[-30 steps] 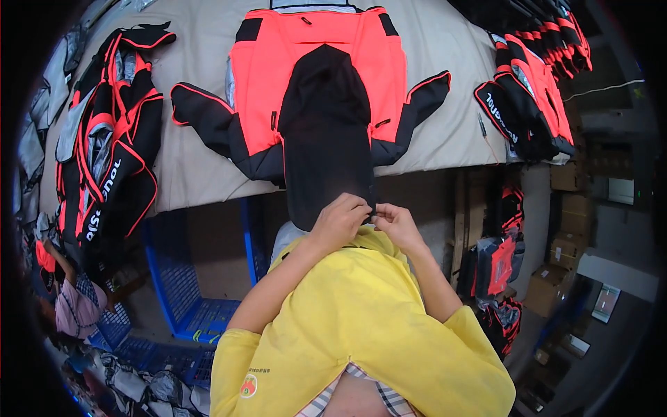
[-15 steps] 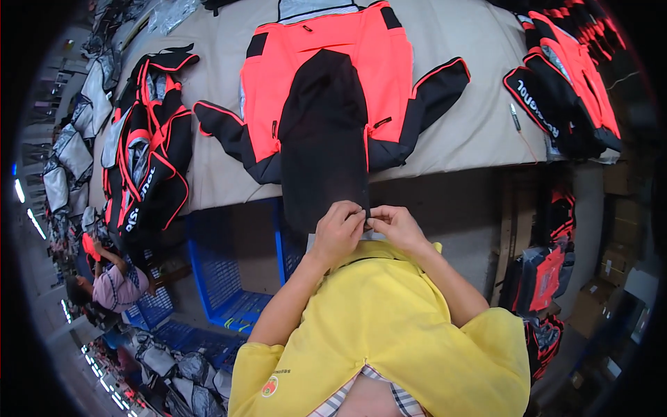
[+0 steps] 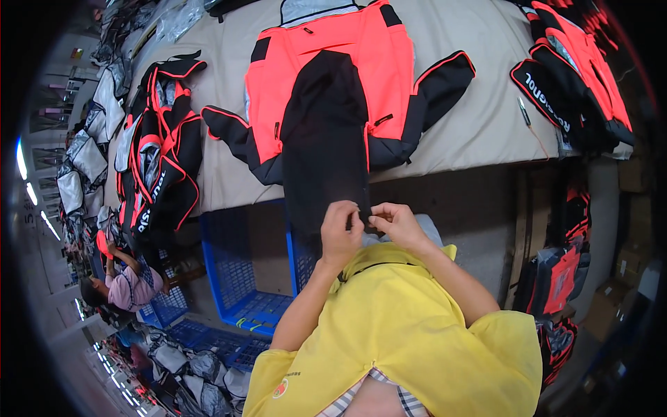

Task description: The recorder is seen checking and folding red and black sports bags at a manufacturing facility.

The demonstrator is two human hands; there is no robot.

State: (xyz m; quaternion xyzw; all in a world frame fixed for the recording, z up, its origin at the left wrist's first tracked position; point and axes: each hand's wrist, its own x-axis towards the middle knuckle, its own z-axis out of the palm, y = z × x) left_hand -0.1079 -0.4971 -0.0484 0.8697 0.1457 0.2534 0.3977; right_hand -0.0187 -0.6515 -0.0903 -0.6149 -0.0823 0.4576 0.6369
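On the table lies a coral-and-black sewn item with zips and two dark side flaps. Its long black fabric panel hangs over the table's front edge toward me. At the panel's lower right edge, my right hand pinches the black fabric between thumb and forefinger. Close beside it, my left hand is closed with bent fingers in front of the same panel. What its fingertips hold, if anything, is too small to make out. A small gap separates the two hands.
Similar coral-and-black pieces lie at the left and right. A thin pen-like tool with a cord rests near the right pile. Blue plastic crates stand below the table. Another person works at far left.
My hands have moved slightly apart; the left fingertips have drawn away from the right ones. The whole view has shifted a little, with the sewn item still lying in place.
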